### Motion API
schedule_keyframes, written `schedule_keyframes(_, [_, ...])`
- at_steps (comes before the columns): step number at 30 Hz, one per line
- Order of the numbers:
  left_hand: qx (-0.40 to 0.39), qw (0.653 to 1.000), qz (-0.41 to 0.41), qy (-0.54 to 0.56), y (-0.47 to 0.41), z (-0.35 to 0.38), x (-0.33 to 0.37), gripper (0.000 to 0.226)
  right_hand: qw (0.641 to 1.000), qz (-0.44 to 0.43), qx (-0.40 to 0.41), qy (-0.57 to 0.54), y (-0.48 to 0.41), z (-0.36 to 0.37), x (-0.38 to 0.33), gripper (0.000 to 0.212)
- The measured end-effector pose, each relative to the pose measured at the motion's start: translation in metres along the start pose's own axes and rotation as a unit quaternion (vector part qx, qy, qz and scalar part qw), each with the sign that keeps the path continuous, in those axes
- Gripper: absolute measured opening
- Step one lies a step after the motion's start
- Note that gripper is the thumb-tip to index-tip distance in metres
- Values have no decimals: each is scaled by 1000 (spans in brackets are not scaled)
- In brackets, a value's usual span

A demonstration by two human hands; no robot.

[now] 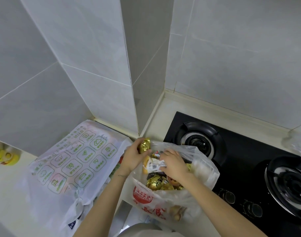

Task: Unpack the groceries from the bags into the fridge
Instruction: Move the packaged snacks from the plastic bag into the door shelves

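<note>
– So, through the head camera, where do the groceries sit?

– Mostly inside the clear bag with red print, which stands open on the counter just beside the black gas hob. Heaped gold packets lie in it.

– And the hands?

– The left hand is at the bag's mouth, fingers curled round a single gold foil packet held just above the rim. The right hand reaches into the bag, its fingers pinching a white wrapper with a barcode.

– Anything else nearby?

– A second bag with green print lies just to the left, its far end against the grey tiled wall. Something yellow shows at the far left edge, too blurred to tell what it is.
</note>
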State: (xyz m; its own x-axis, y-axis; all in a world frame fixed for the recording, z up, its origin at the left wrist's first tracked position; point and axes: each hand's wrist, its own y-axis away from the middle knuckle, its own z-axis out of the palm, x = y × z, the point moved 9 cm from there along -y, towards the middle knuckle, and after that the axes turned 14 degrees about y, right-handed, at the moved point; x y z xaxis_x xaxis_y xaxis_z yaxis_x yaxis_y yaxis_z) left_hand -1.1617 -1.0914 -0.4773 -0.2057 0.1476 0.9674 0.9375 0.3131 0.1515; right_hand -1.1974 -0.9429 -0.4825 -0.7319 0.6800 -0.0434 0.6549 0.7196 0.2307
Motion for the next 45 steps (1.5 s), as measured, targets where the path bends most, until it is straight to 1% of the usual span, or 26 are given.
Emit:
schedule_keyframes(3, [18, 996, 11, 85, 2, -3, 19, 41, 999, 38, 36, -1, 10, -22, 9, 37])
schedule_keyframes(5, [36, 989, 17, 141, 2, -6, 31, 41, 997, 68, 44, 3, 17, -37, 18, 30])
schedule_keyframes(7, [48, 982, 19, 179, 1, -9, 41, 41, 994, 98, 43, 3, 25, -46, 30, 28])
schedule_keyframes(11, [52, 977, 30, 203, 2, -10, 65, 36, 988, 145, 43, -35, 42, -66, 48, 26])
schedule_keyframes(13, [35, 980, 43, 191, 5, -6, 77, 30, 979, 165, 34, -115, 49, -67, 58, 29])
schedule_keyframes(15, [13, 981, 51, 189, 10, -1, 87, 25, 950, 188, 33, -248, 54, -64, 66, 40])
schedule_keyframes(17, [-10, 978, 55, 199, 17, 6, 96, 21, 915, 204, 54, -344, 60, -66, 70, 53])
schedule_keyframes(18, [-19, 977, 57, 205, 20, 9, 99, 20, 903, 208, 67, -371, 62, -68, 70, 53])
schedule_keyframes(20, [-39, 974, 59, 214, 25, 17, 104, 19, 880, 216, 86, -413, 68, -74, 68, 43])
schedule_keyframes(22, [-63, 973, 52, 217, 29, 26, 107, 18, 853, 227, 97, -460, 73, -71, 67, 38])
schedule_keyframes(24, [-81, 973, 44, 214, 31, 33, 105, 18, 815, 239, 99, -518, 76, -66, 66, 38])
schedule_keyframes(27, [-78, 972, 36, 217, 35, 36, 104, 20, 762, 248, 102, -589, 77, -64, 65, 38])
schedule_keyframes(30, [-47, 968, 21, 245, 38, 30, 102, 22, 726, 242, 99, -636, 75, -68, 65, 37])
schedule_keyframes(32, [-20, 961, 7, 275, 37, 24, 99, 31, 692, 231, 96, -677, 74, -67, 65, 39])
schedule_keyframes(33, [-5, 958, 3, 287, 39, 22, 98, 32, 681, 221, 94, -692, 75, -68, 64, 42])
schedule_keyframes(35, [28, 952, 3, 305, 47, 20, 98, 30, 679, 197, 89, -701, 77, -70, 63, 47])
schedule_keyframes(37, [62, 940, -7, 335, 60, 21, 97, 30, 686, 162, 72, -705, 82, -77, 61, 46])
schedule_keyframes(39, [92, 932, -16, 351, 74, 26, 95, 30, 688, 120, 51, -714, 88, -84, 60, 40])
schedule_keyframes(42, [141, 929, -7, 342, 98, 38, 91, 33, 669, 70, 29, -740, 104, -90, 65, 29])
schedule_keyframes(43, [158, 924, -4, 348, 109, 44, 90, 35, 665, 64, 21, -743, 109, -88, 68, 30])
schedule_keyframes(45, [184, 901, -5, 394, 131, 65, 86, 39, 674, 59, 6, -737, 123, -83, 74, 32])
